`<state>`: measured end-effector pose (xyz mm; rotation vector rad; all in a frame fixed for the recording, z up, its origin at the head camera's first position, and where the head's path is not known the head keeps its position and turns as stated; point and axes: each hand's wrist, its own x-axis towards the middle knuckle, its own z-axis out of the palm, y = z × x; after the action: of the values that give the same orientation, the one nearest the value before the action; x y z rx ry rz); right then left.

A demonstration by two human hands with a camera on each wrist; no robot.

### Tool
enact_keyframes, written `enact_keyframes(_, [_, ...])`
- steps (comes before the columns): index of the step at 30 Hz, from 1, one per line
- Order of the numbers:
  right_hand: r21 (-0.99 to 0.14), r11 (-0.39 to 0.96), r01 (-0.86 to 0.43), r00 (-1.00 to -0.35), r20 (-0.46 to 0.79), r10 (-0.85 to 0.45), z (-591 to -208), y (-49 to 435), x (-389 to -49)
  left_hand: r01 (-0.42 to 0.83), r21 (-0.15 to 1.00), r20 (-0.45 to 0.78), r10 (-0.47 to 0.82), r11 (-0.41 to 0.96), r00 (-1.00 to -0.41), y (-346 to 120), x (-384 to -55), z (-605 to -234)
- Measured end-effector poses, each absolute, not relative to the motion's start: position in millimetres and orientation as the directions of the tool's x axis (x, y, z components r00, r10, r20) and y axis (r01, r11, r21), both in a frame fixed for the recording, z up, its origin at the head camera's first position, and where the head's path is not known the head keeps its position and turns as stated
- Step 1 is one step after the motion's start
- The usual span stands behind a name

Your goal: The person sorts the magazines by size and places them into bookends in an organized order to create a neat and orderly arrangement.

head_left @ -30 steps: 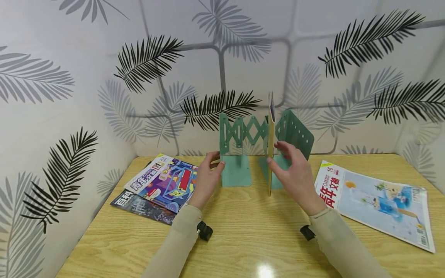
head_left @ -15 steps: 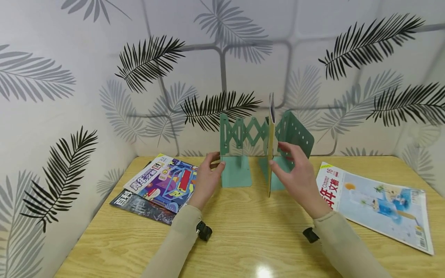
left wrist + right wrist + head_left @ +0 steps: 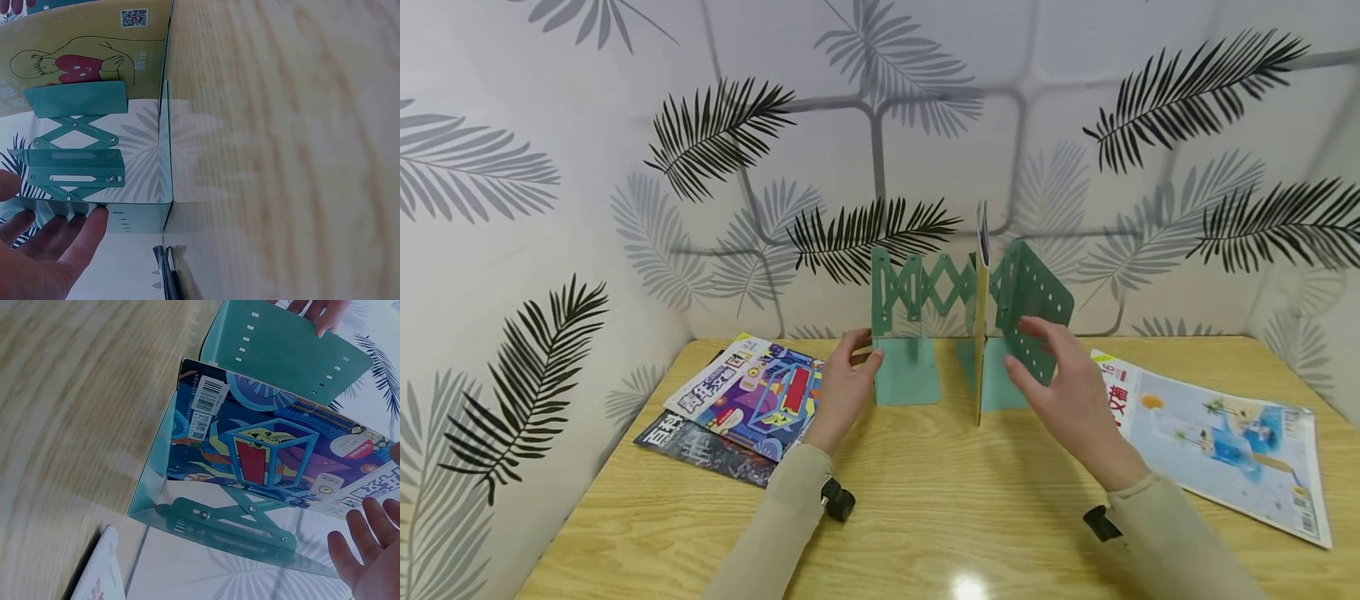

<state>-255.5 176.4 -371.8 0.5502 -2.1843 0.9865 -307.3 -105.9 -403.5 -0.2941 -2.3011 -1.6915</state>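
A green metal expandable bookend (image 3: 946, 287) stands on the table with its end plates upright. My left hand (image 3: 844, 387) holds its left end plate by the front edge; in the left wrist view the fingers (image 3: 84, 240) lie against the outer face. One magazine (image 3: 982, 333) stands on edge in the right part of the bookend. Its yellowish side (image 3: 147, 50) with a QR code faces left, and its colourful cover (image 3: 275, 450) faces right. My right hand (image 3: 1075, 404), fingers spread and holding nothing, is between the magazine and the perforated right end plate (image 3: 1037, 300).
Two overlapping magazines, a purple one (image 3: 767, 400) over a dark one (image 3: 700, 446), lie at the table's left. Another magazine with a pale blue cover (image 3: 1217, 442) lies at the right. Behind the table (image 3: 925, 517) is a leaf-patterned wall covering (image 3: 947, 150).
My right hand has let go of the magazine and moved right, away from it. The magazine stays upright in the bookend. My left hand keeps its place on the left end plate.
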Motion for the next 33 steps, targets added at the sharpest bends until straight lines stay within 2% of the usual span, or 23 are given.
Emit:
enact_keyframes(8, [-0.449, 0.700, -0.555, -0.719, 0.682, -0.133, -369, 187, -244, 0.315, 0.902, 0.328, 0.005, 0.295, -0.945, -106, -306, -402])
enact_keyframes(18, [-0.313, 0.786, -0.533, -0.695, 0.692, -0.195, -374, 211, -227, 0.300, 0.905, 0.314, 0.001, 0.302, -0.949, -104, -306, -405])
enact_keyframes(33, [-0.285, 0.827, -0.484, -0.726, 0.658, -0.198, -377, 239, -205, 0.304, 0.903, 0.318, 0.003, 0.304, -0.948, -106, -308, -403])
